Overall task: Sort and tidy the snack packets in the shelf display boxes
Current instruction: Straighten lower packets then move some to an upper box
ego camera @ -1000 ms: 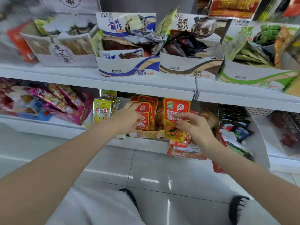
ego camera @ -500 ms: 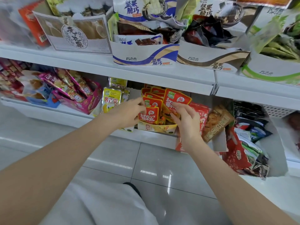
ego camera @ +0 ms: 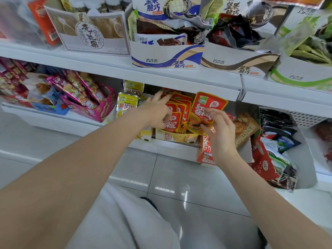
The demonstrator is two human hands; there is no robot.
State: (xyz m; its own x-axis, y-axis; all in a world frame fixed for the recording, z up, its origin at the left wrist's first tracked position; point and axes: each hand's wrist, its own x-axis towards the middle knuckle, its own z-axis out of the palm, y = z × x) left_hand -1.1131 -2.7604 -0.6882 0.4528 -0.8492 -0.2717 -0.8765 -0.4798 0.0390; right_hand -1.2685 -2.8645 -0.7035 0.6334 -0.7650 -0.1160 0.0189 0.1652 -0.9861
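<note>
A yellow display box on the lower shelf holds a row of upright red snack packets. My left hand rests against the front of that row, fingers spread and blurred, touching the packets. My right hand pinches the lower edge of a larger red packet, holding it upright just right of the row. Yellow packets stand to the left of the box.
A pink box of packets sits left on the lower shelf. A brown packet and a torn red box with mixed packets lie to the right. The upper shelf carries several white display boxes. Tiled floor lies below.
The view has come closer to the shelf. My left hand has spread its fingers over the red row. My right hand has lifted the larger red packet to the right of the row.
</note>
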